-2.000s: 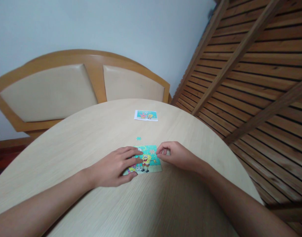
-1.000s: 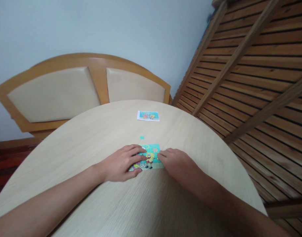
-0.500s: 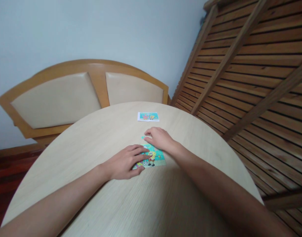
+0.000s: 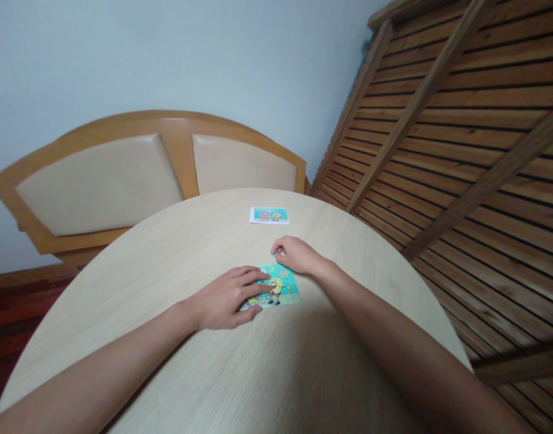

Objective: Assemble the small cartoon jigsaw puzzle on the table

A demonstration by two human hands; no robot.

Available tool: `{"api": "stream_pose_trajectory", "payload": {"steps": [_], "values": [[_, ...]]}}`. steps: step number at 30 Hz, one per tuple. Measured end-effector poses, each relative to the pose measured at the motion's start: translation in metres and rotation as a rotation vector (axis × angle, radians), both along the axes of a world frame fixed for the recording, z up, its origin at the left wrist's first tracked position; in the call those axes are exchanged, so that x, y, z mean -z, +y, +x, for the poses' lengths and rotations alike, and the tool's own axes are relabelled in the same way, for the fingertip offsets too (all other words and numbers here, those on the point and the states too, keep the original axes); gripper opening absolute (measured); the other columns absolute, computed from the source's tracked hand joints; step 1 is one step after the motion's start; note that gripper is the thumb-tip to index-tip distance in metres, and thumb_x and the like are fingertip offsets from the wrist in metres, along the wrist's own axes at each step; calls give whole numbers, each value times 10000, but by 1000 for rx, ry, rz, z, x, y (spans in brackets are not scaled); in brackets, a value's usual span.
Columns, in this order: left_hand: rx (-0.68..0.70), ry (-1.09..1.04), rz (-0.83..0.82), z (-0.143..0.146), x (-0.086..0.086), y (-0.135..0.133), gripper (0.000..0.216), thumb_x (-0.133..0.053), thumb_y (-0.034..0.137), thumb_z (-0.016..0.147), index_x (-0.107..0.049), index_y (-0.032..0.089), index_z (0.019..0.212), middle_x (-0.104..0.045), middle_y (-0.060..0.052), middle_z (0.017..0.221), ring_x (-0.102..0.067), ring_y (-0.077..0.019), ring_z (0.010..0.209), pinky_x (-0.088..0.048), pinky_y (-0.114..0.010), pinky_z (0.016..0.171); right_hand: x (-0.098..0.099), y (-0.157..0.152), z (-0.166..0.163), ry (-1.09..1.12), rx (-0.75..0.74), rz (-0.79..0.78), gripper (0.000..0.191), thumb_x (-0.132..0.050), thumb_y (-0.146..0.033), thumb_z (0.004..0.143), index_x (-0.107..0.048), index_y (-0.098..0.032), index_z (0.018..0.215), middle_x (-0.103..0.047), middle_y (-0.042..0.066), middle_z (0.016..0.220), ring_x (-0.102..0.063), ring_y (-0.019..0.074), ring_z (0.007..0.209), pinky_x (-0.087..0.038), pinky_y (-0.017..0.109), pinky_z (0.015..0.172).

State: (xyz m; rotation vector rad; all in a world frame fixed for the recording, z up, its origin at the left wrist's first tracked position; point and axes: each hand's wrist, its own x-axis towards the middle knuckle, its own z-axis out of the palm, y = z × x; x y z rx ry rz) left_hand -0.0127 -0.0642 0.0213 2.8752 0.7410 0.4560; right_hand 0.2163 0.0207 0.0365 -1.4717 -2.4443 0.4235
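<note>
A small cartoon jigsaw puzzle with a teal background lies on the round pale wooden table. My left hand rests flat on the puzzle's left part, fingers stretched out across it. My right hand is at the puzzle's far right corner with its fingers curled into a pinch. What the pinch holds is hidden. The loose teal piece that lay beyond the puzzle no longer shows on the table.
A small printed reference picture lies further back on the table. Behind the table stands a wooden bench back with beige cushions. A slatted wooden frame leans at the right. The table edge curves away at right.
My right hand left the puzzle's right edge, reached out over the loose teal piece beyond it, and drew back to the far corner, fingers pinched. My left hand stayed flat on the puzzle.
</note>
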Motion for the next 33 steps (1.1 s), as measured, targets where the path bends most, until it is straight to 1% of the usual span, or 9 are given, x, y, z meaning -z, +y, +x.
{"api": "stream_pose_trajectory", "payload": {"steps": [3,6,9,12,16,19,23,27,33], "values": [[-4,2,-5,0,0,0,483,-583,301,930,-542,277,1411,-563,-95,1417,-499,-308,1322,-430,-507,1113,3,0,11,37,22,-16,257,-642,-120,814,-750,-167,1043,-753,56,988,-677,161,868,-483,236,785],[-2,7,-7,0,0,0,482,-580,304,935,-539,276,1414,-562,-100,1414,-498,-309,1320,-428,-506,1114,4,1,17,67,46,-27,286,-654,-131,815,-748,-164,1083,-760,50,966,-680,159,841,-479,234,765],[1,13,-3,-1,0,1,486,-581,306,936,-533,272,1418,-555,-100,1419,-493,-307,1324,-421,-507,1122,4,5,19,86,63,-41,248,-673,-140,809,-761,-154,1040,-765,54,938,-684,160,825,-475,233,757],[2,30,-2,-1,0,1,479,-575,313,941,-534,262,1415,-553,-101,1420,-488,-304,1328,-421,-505,1124,3,11,21,91,69,-70,185,-689,-141,808,-763,-137,977,-763,54,882,-676,151,777,-465,223,704],[2,29,-2,-1,0,1,483,-570,323,947,-525,275,1425,-552,-96,1424,-488,-304,1330,-425,-506,1120,0,20,23,80,35,-117,238,-718,-139,788,-754,-160,1023,-746,21,856,-650,132,736,-444,209,658],[2,14,-6,-2,1,1,490,-571,321,946,-516,287,1432,-552,-92,1428,-489,-305,1331,-425,-512,1118,-4,25,25,52,-6,-155,226,-725,-144,775,-761,-173,996,-726,6,824,-623,128,700,-427,211,630],[6,-2,-10,-2,1,0,485,-570,317,947,-517,286,1428,-556,-91,1426,-495,-306,1329,-426,-514,1117,-6,27,28,22,-16,-165,202,-754,-180,749,-756,-155,950,-715,28,861,-604,141,714,-422,230,643],[10,-1,-15,-2,1,1,488,-571,316,945,-516,286,1429,-556,-91,1426,-497,-308,1328,-425,-510,1118,-4,26,35,36,2,-160,261,-753,-215,765,-738,-140,1014,-708,50,922,-607,149,755,-437,240,682],[4,21,-10,-2,1,1,488,-571,321,946,-519,276,1429,-546,-93,1434,-491,-307,1327,-423,-506,1121,0,19,47,108,18,-154,170,-764,-196,743,-731,-139,900,-705,32,844,-614,151,740,-439,241,670]]}}
